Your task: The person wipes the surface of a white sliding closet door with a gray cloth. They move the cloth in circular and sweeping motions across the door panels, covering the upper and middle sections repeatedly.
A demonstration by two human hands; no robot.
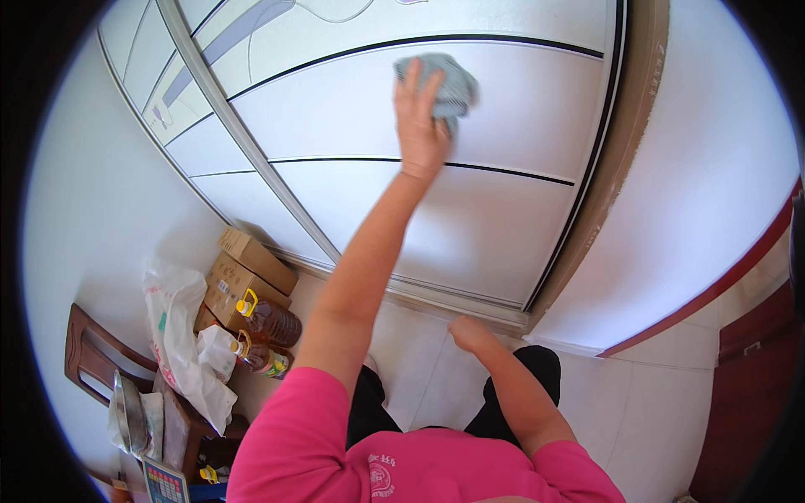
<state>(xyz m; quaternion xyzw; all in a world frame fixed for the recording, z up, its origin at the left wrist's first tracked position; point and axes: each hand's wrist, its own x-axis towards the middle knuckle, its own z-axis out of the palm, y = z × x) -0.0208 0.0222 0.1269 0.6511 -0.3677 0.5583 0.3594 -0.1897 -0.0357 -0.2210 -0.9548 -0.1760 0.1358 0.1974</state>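
My left hand (422, 122) presses a grey-green cloth (448, 82) against a white panel (516, 107) of a sliding wardrobe door. Its fingers are spread over the bunched cloth, above the lower of two black strips that cross the door. My right hand (468, 333) hangs low in front of the door's bottom track, near my right knee. Its fingers are curled in, and no object shows in it.
On the left, cardboard boxes (236, 292) stand against the wall beside large yellow-capped bottles (273, 324). A wooden chair (113, 352), a white plastic bag (182, 327) and a metal bowl (129, 415) are nearer. A dark red door (748, 390) is at the right.
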